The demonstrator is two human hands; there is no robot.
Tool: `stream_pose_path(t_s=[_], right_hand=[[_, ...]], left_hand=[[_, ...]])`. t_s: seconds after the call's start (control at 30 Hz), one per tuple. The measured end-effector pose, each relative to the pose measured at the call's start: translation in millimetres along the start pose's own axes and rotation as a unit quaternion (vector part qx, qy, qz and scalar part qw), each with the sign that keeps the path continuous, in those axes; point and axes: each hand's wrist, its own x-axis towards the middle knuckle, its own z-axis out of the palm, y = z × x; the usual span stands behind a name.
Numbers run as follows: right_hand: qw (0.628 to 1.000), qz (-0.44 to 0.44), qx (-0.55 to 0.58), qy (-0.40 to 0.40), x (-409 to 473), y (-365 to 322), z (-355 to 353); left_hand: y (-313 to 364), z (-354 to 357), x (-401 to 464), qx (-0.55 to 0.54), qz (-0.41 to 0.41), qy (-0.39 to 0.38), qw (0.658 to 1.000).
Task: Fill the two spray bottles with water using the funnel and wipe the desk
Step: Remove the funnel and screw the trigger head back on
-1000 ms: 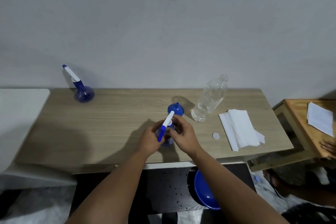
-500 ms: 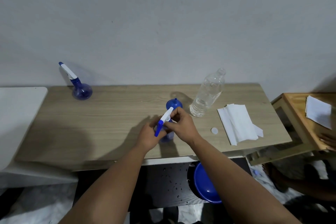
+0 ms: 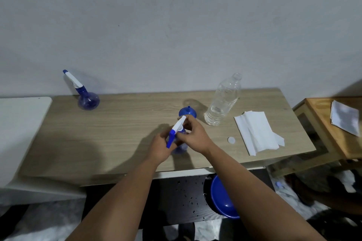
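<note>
A small blue spray bottle (image 3: pixel 179 148) stands at the middle of the wooden desk (image 3: pixel 121 131), mostly hidden by my hands. My left hand (image 3: pixel 159 147) grips its body. My right hand (image 3: pixel 193 137) is closed on its white and blue spray head (image 3: pixel 177 128). Just behind them sits the blue funnel (image 3: pixel 187 112), spout up. A second blue spray bottle (image 3: pixel 86 96) stands at the desk's back left by the wall. A clear water bottle (image 3: pixel 223 101), uncapped and holding a little water, stands right of the funnel. Folded white tissues (image 3: pixel 256 133) lie further right.
A small white cap (image 3: pixel 231 140) lies on the desk between the water bottle and the tissues. A blue basin (image 3: pixel 223 199) sits below the desk's front edge. A wooden side table (image 3: pixel 333 131) with papers stands at the right, a white surface (image 3: pixel 17 129) at the left.
My hands and the spray bottle stay in place on the desk. The spray head has turned slightly in my right hand. The camera has tilted a little.
</note>
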Motion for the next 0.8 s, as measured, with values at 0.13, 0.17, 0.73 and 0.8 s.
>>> stream_pose_path(t_s=[0.13,0.17,0.73,0.8], right_hand=[[1.000,-0.014,0.005,-0.025,-0.9,3.8,-7.5],[1.000,-0.006,0.004,-0.003,-0.4,4.4,-5.4],[1.000,-0.025,-0.006,0.001,1.2,10.8,-3.3],[1.000,-0.024,-0.006,0.012,0.9,10.1,-0.2]], left_hand=[[-1.7,0.6,-0.2,0.002,-0.004,0.003,1.000],[-2.6,1.4,0.3,0.002,-0.003,0.002,1.000],[-21.7,5.6,6.1,-0.009,-0.009,0.009,1.000],[-21.8,6.0,3.8,-0.029,-0.021,0.012,0.999]])
